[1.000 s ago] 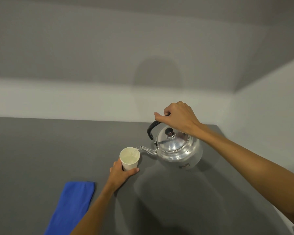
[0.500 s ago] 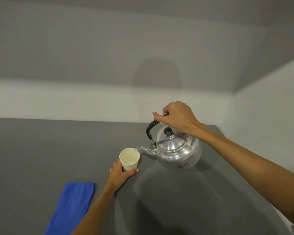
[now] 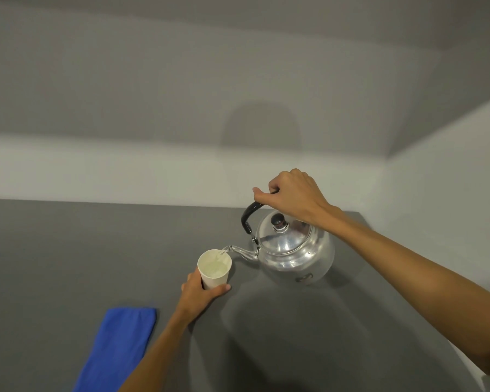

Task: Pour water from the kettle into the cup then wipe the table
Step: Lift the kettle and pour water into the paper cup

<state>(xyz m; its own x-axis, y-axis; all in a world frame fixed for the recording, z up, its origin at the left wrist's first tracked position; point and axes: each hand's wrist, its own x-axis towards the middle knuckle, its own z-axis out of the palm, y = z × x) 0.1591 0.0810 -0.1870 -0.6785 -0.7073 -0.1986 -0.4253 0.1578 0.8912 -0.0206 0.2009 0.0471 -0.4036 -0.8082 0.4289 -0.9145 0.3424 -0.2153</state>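
Lit evenly and rather dimly from above and behind. Soft shadows cast on the grey table [image 3: 68,250] beneath the kettle [image 3: 294,250] and on the wall [image 3: 259,128] at upper centre. Highlights on the metal. Straight edges bowed toward frame margins.

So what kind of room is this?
Hard to tell: perhaps a plain kitchen corner or a test room. There is only a dark grey table against bare grey walls, with a shiny metal kettle, a white paper cup and a blue folded cloth.
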